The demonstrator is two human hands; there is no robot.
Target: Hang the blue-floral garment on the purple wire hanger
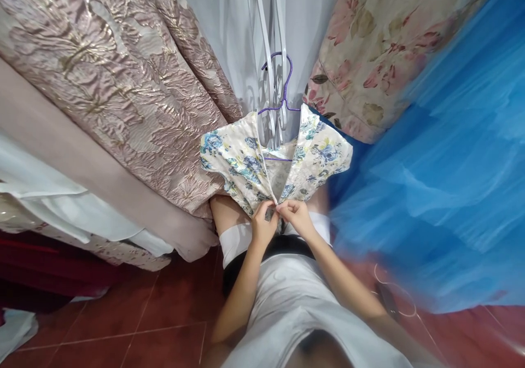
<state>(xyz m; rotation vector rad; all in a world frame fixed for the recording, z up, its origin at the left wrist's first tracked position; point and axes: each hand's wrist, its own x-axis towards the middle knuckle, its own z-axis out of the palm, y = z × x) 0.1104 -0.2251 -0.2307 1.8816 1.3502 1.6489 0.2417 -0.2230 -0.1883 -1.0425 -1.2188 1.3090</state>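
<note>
A cream dress with blue flowers hangs on a purple hanger in front of me, its back opening spread in a V. My left hand and my right hand meet at the bottom of that opening. Both pinch the fabric edges at the closure there, fingers closed on the cloth. The lower part of the dress is hidden behind my hands and arms.
A pink and gold brocade garment hangs at the left, over white cloth. A pink floral fabric and a blue tulle skirt fill the right. White straps hang above the hanger. The floor is red tile.
</note>
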